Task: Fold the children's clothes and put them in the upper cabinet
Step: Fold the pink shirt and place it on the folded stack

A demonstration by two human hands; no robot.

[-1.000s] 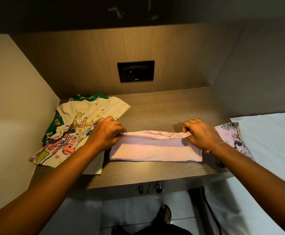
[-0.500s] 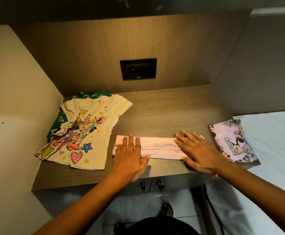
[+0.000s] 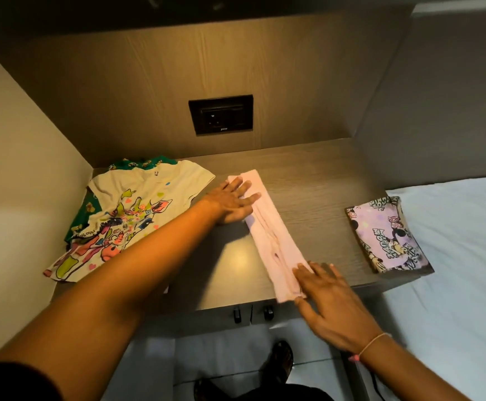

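A pale pink garment [image 3: 270, 235], folded into a long narrow strip, lies on the wooden desk [image 3: 317, 180], running from the back centre toward the front edge. My left hand [image 3: 233, 202] rests flat with fingers spread on its far end. My right hand [image 3: 325, 293] lies flat on its near end, which overhangs the desk's front edge slightly. A cream T-shirt with a colourful cartoon print [image 3: 126, 218] is spread out at the left, on top of a green garment [image 3: 143, 163]. A folded lilac cartoon-print garment [image 3: 386, 235] sits at the desk's right end.
A black wall socket [image 3: 221, 114] is set in the wooden back panel. A cream side wall [image 3: 19, 175] closes the left. A bed with a white sheet [image 3: 462, 256] adjoins the right. Two dark knobs [image 3: 253, 313] sit under the desk's front edge; my feet stand on the tiled floor below.
The pink strip lay crosswise along the desk's front; it has been turned and now runs front to back. My left hand moved to the far end, my right hand to the near end.
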